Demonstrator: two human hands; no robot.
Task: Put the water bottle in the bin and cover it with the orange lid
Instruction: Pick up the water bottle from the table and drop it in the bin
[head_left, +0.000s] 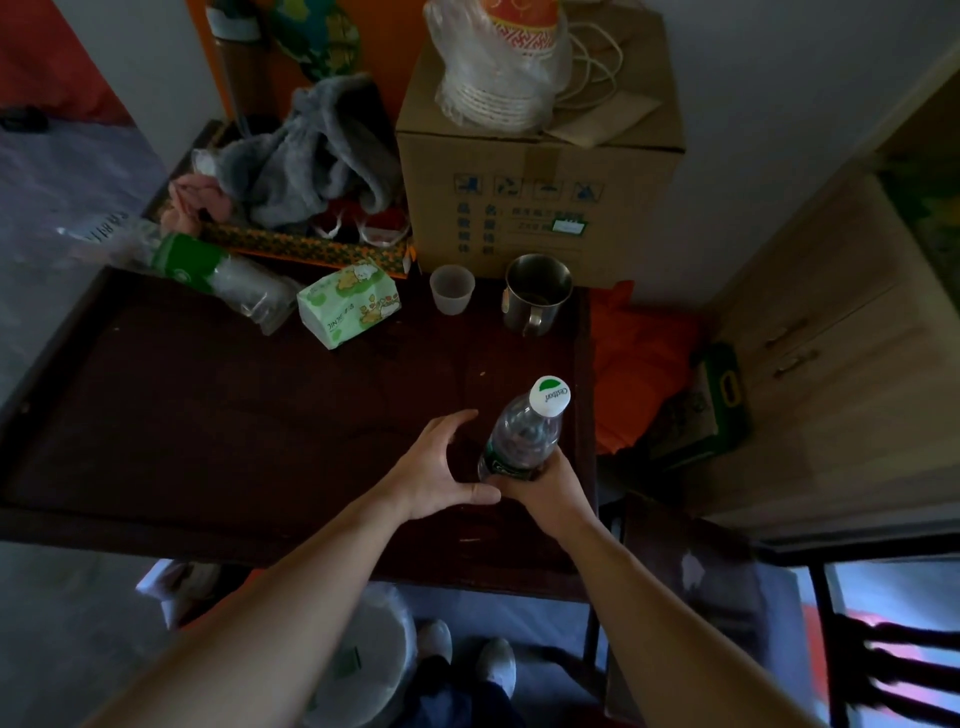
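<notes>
A clear water bottle (527, 431) with a white and green cap and a dark green label stands over the near right part of the dark wooden table (234, 415). My right hand (553, 491) is wrapped around its lower part. My left hand (441, 467) hovers just to the left of the bottle, fingers spread, thumb close to the right hand. Under the table near my feet sits a white bin (363, 660) lined with a plastic bag. An orange object (639, 358), partly hidden, lies off the table's right edge; I cannot tell whether it is the lid.
At the table's back stand a metal mug (537, 301), a small plastic cup (452, 288), a tissue pack (350, 304) and a sleeve of plastic cups (223, 275). A cardboard box (540, 171) and grey cloth (317, 156) sit behind. A wooden cabinet (831, 364) stands right.
</notes>
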